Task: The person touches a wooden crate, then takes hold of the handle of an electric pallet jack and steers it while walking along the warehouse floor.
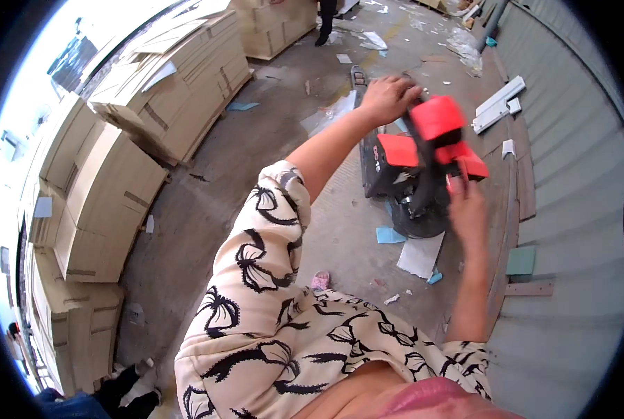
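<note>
A red and black electric pallet truck (390,176) stands in front of me, with its tiller head (440,120) turned toward the right. My left hand (390,99) reaches over to the far side, its fingers curled over the black end of the tiller head. At the near right, my right hand (468,201) is closed around the red grip end of the same tiller; it is slightly blurred, and its fingertips are partly hidden. A black wheel housing (421,221) sits at the truck's near end. The forks (358,77) are mostly hidden behind my left arm.
Stacks of flat tan boards (179,91) on pallets line the left side. A corrugated metal wall (570,209) runs along the right, with white strips (499,105) beside it. Paper scraps (421,255) litter the floor. Another person's legs (326,21) show at the far end.
</note>
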Tool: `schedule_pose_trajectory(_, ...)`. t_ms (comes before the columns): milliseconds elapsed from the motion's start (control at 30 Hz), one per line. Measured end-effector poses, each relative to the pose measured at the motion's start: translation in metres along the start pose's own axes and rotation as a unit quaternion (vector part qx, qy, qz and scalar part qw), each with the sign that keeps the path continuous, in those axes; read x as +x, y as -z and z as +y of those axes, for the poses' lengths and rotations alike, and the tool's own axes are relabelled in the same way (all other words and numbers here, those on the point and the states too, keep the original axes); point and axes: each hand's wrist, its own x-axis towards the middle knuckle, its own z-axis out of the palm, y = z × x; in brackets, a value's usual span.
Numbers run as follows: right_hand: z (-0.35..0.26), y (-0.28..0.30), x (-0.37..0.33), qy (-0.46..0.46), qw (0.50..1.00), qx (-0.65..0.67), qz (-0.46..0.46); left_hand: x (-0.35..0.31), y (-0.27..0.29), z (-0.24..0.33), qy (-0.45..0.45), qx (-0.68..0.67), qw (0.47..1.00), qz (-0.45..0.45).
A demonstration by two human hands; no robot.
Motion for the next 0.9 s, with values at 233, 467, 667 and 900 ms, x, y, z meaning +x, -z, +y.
schedule_pose_trajectory(233, -0.016, 0.021, -0.107, 0.024, 0.996, 0.073, -0.041, -0.072, 0.011, 0.012, -0.077, -0.004, 0.993, -0.087)
schedule_pose_trajectory(467, 0.055, 0.134, -0.196, -0.077, 0.964, 0.1, -0.234, -0.183, -0.012, 0.136, -0.022, -0.008, 0.952, -0.306)
schedule_pose_trajectory(667, 0.066, 0.162, -0.207, -0.144, 0.897, 0.111, -0.402, -0.211, -0.016, 0.163, -0.064, -0.146, 0.902, -0.402)
schedule_pose_trajectory(900, 0.058, 0.143, -0.194, -0.206, 0.844, 0.195, -0.455, -0.196, -0.01, 0.171, -0.042, -0.097, 0.861, -0.497)
